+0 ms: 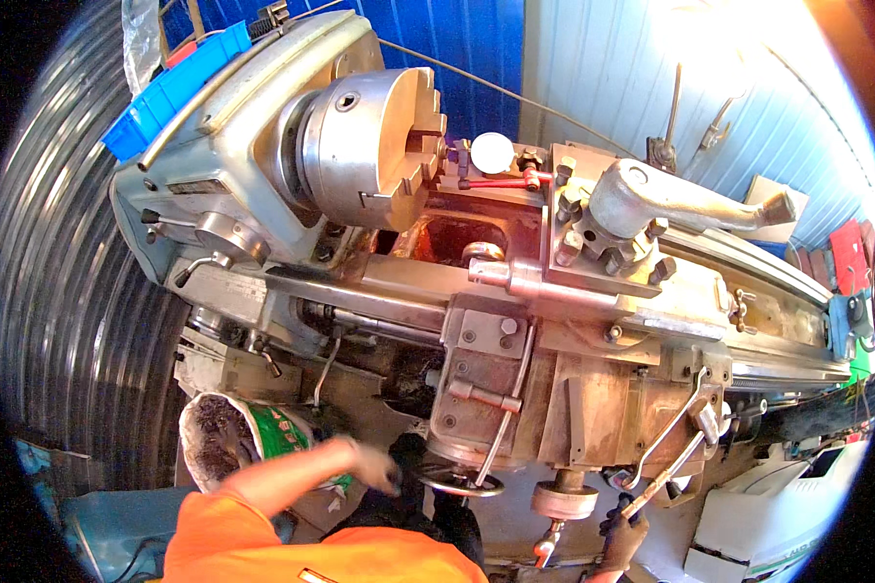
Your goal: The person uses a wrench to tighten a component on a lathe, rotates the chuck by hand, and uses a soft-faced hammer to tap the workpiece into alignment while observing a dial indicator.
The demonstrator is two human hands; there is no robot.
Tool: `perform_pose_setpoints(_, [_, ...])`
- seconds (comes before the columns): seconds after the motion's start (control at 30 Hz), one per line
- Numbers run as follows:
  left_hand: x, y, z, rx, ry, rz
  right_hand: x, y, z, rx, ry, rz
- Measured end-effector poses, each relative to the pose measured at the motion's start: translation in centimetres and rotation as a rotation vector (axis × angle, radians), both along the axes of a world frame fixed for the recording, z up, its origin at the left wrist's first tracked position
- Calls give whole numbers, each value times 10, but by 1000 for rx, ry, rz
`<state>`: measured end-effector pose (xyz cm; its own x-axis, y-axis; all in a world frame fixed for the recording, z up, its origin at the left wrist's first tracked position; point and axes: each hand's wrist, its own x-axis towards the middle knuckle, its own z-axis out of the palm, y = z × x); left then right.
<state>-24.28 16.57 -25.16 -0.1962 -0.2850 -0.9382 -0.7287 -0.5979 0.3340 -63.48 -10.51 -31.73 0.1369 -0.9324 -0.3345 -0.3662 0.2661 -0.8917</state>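
A metal lathe fills the middle of the view, its large three-jaw chuck [360,146] at the upper left. My left hand [374,468] hangs just left of the carriage handwheel [462,479], apart from it; its fingers are smeared and I cannot tell their pose. At the lower right my right hand [624,534] has its dark-tipped fingers round the lower end of a long lever [666,474] on the apron. The tool post [608,248] carries a thick round bar holder [520,279] pointing toward the chuck, with a big clamping handle [695,197] on top.
A white sack [214,442] of dark shavings stands below the headstock. A blue bin [175,92] sits on the headstock. A red-handled tool [506,182] and a round white dial [492,153] lie behind the bed. A white machine casing [763,515] stands at lower right.
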Motion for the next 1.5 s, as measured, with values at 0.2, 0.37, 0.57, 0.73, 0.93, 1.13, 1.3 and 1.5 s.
perform_pose_setpoints(0.2, [135, -67, 258, -1303, -414, 307, -3, 3, 24, -56, -57, -71])
perform_pose_setpoints(0.37, [228, -182, 320, -1439, -817, 431, 7, 25, 44, -81, -2, -145])
perform_pose_setpoints(0.57, [316, -241, 297, -1048, -881, 121, 12, 61, 65, -19, -71, -252])
perform_pose_setpoints(0.73, [343, -246, 279, -1171, -797, 89, 20, 73, 67, -52, -4, -238])
perform_pose_setpoints(0.93, [315, -232, 281, -1221, -820, 188, 35, 69, 67, -59, -40, -197])
perform_pose_setpoints(1.13, [260, -205, 279, -1381, -1125, 181, 18, 57, 41, -120, 86, -180])
perform_pose_setpoints(1.3, [244, -181, 261, -1544, -1345, 37, 35, 56, 66, -22, 37, -190])
perform_pose_setpoints(1.5, [217, -157, 237, -1774, -1455, -42, 21, 52, 48, -97, 46, -154])
